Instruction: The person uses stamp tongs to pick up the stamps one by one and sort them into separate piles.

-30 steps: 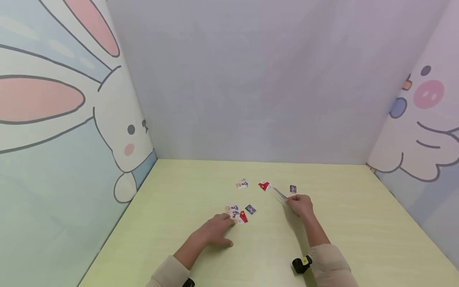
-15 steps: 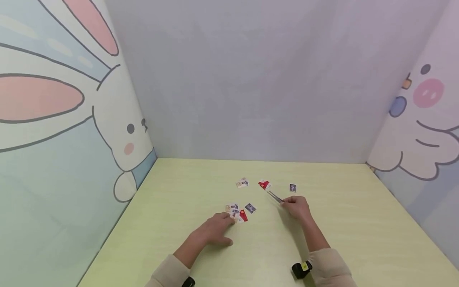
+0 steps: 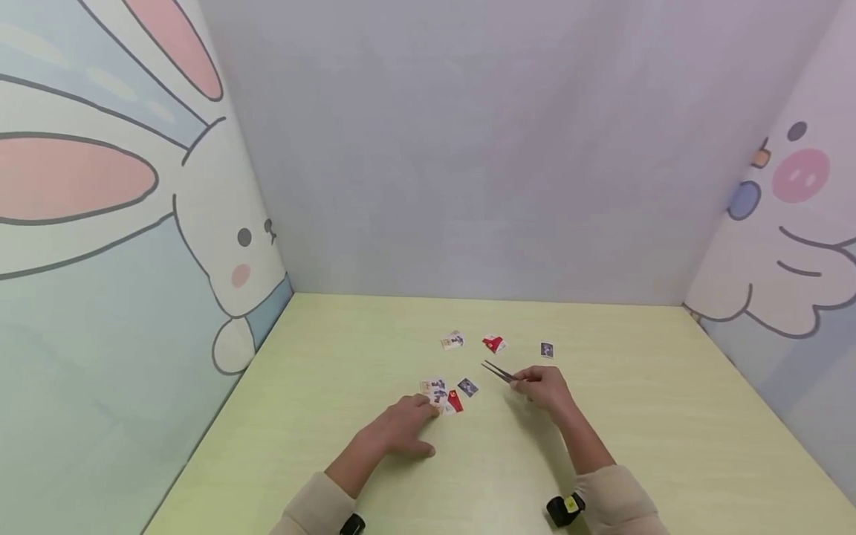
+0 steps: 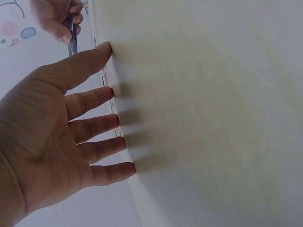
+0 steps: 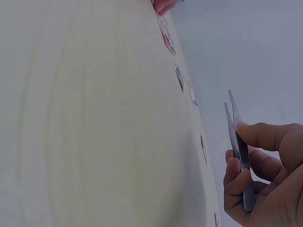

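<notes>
My right hand (image 3: 543, 388) holds metal tweezers (image 5: 240, 146) between thumb and fingers above the table, tips apart with nothing between them. The tips point up and left in the head view. My left hand (image 3: 403, 427) rests with straight, spread fingertips on the table, at the lower edge of a cluster of small printed paper pieces (image 3: 436, 391). A red and white piece (image 3: 454, 401) lies at that cluster's right side. Just beyond it is a dark printed piece (image 3: 468, 387), between the cluster and the tweezers.
Farther back lie a pale printed piece (image 3: 452, 340), another red and white piece (image 3: 494, 343) and a second dark piece (image 3: 547, 350). The pale yellow table (image 3: 348, 357) meets a grey back wall (image 3: 468, 163), with cartoon-printed panels at both sides.
My right hand has moved left and slightly nearer with the tweezers, whose tips now show spread apart. The left hand and the paper pieces have stayed in place.
</notes>
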Tool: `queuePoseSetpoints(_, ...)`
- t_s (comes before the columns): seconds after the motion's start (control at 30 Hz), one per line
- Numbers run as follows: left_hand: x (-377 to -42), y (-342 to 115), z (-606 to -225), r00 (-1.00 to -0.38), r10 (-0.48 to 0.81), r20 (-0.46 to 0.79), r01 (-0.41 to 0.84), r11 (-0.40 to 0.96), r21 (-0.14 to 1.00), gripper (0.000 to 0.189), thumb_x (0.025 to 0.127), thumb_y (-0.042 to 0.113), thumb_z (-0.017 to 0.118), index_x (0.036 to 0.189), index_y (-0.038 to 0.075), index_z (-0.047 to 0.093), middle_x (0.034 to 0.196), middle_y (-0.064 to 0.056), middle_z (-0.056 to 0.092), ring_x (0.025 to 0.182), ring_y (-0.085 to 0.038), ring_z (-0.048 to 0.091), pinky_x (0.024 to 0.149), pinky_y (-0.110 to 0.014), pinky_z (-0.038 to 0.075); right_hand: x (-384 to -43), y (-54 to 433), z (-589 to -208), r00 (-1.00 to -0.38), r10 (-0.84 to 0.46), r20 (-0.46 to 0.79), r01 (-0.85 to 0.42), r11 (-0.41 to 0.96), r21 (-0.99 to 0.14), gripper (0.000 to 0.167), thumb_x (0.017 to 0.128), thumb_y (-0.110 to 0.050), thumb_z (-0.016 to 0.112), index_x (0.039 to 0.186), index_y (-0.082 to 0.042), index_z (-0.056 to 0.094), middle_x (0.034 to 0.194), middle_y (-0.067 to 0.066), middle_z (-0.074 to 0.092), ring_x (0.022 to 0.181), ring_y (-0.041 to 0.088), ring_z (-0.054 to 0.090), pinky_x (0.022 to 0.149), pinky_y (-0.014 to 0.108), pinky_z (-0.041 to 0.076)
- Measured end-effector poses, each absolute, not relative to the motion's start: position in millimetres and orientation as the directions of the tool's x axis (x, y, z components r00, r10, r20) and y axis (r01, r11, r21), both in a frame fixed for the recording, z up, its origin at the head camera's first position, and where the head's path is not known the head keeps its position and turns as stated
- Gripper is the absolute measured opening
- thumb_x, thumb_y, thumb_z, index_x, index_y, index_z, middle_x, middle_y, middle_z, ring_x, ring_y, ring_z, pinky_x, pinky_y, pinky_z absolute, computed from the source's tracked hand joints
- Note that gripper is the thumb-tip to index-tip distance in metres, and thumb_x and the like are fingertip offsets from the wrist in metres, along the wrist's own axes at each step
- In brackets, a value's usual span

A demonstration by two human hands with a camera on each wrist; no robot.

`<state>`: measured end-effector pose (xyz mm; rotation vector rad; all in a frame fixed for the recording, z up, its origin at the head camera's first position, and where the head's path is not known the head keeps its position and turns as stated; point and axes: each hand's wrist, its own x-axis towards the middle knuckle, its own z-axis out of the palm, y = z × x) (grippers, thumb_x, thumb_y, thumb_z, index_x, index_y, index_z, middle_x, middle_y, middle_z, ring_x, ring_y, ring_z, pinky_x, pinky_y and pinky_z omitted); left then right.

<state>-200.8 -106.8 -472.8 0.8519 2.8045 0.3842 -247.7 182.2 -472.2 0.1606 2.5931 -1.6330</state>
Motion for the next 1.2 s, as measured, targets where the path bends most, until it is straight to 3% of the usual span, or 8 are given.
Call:
queuePoseSetpoints(0.37, -202, -106, -472, -0.819, 0.567, -0.09, 0.522, 0.801, 0.295, 0.055, 0.075, 0.035, 0.076, 0.122, 0.011, 0.059, 0.127, -0.007, 0.051, 0.117, -0.025, 0.046, 0.094, -0.037, 0.04, -247, 184, -470, -0.987, -0.158, 0.04, -0.116, 0.506, -0.854, 0.012, 0.081, -0.007, 0.071, 0.091, 0.0, 0.07, 0.076, 0.003, 0.061, 0.067, 0.016, 0.049, 0.054, 0.026, 0.041)
queuePoseSetpoints(0.67, -203, -107, -474, -0.818, 0.565, -0.105, 0.516, 0.803, 0.299, 0.056, 0.075, 0.036, 0.075, 0.123, 0.012, 0.059, 0.126, -0.007, 0.051, 0.116, -0.025, 0.046, 0.094, -0.038, 0.04, -253, 191, -474, -0.932, -0.325, 0.158, -0.327, 0.573, -0.752, 0.013, 0.081, -0.008, 0.071, 0.092, -0.002, 0.071, 0.078, 0.0, 0.061, 0.068, 0.016, 0.051, 0.054, 0.025, 0.043)
queuePoseSetpoints(1.2, -204, -107, -473, -0.812, 0.576, -0.096, 0.528, 0.794, 0.302, 0.056, 0.075, 0.037, 0.076, 0.122, 0.012, 0.059, 0.125, -0.007, 0.051, 0.115, -0.025, 0.047, 0.093, -0.037, 0.041, -263, 171, -474, -0.905, -0.423, 0.038, -0.31, 0.598, -0.74, 0.011, 0.08, -0.009, 0.072, 0.091, -0.005, 0.072, 0.075, -0.002, 0.058, 0.066, 0.015, 0.049, 0.056, 0.025, 0.042)
